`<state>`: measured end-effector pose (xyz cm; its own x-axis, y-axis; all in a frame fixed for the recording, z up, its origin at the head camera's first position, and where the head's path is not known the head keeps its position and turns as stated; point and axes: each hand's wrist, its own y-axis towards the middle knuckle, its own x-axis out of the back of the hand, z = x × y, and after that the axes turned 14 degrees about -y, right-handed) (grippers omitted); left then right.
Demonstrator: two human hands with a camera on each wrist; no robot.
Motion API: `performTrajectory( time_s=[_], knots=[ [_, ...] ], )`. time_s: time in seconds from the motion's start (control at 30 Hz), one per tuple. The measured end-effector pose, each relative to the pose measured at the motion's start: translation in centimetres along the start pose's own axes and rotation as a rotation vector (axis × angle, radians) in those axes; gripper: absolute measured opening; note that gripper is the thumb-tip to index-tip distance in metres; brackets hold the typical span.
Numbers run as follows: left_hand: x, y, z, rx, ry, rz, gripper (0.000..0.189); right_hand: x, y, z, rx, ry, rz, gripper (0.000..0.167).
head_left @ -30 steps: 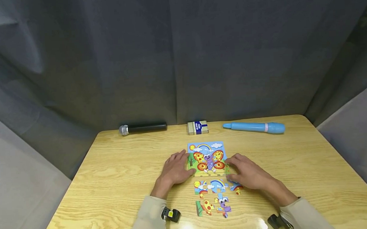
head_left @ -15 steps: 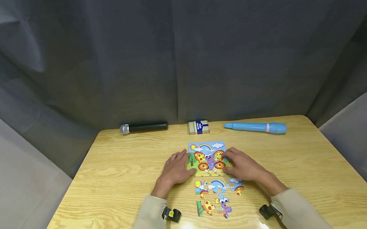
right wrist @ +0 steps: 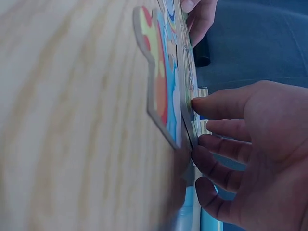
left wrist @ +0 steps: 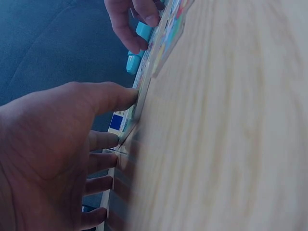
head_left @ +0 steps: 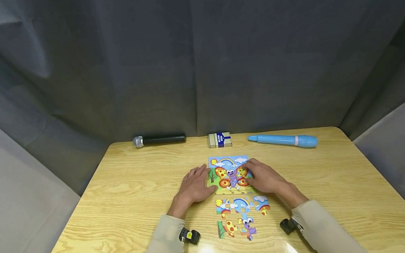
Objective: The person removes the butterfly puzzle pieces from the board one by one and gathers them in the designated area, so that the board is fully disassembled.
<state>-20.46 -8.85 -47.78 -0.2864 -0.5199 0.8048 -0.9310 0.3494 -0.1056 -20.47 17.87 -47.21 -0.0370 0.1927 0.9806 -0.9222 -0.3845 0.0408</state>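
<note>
A flat butterfly puzzle picture (head_left: 232, 179) lies on the table between the hands in the head view. My left hand (head_left: 194, 186) rests along its left edge, fingers spread, thumb on the lower left part. My right hand (head_left: 264, 179) reaches over the right side; its thumb and fingertips touch the surface near the right wing and cover part of it. Nearer to me lie loose jigsaw pieces: a sun piece (head_left: 222, 206), a rainbow piece (head_left: 241, 204), a cloud piece (head_left: 261, 203), a tree-and-wing piece (head_left: 228, 229) and a butterfly-face piece (head_left: 248, 226).
Along the back of the wooden table (head_left: 131, 203) lie a black microphone (head_left: 161, 140), a striped box with a blue label (head_left: 220, 140) and a light-blue pen-shaped object (head_left: 283, 140). A dark curtain (head_left: 193, 67) hangs behind the table.
My right hand has slid left from the picture's right edge onto its right wing, uncovering the cloud piece. My left hand has stayed in place.
</note>
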Motion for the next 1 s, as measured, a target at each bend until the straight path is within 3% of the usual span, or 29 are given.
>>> performTrajectory(
  time_s=[0.63, 1.0],
  knots=[
    [-0.12, 0.14, 0.02, 0.012, 0.005, 0.003, 0.070, 0.30, 0.86, -0.12, -0.084, 0.059, 0.037, 0.050],
    [-0.14, 0.25, 0.09, 0.012, 0.015, 0.004, 0.071, 0.30, 0.59, -0.34, -0.071, 0.049, 0.033, 0.049]
  ],
)
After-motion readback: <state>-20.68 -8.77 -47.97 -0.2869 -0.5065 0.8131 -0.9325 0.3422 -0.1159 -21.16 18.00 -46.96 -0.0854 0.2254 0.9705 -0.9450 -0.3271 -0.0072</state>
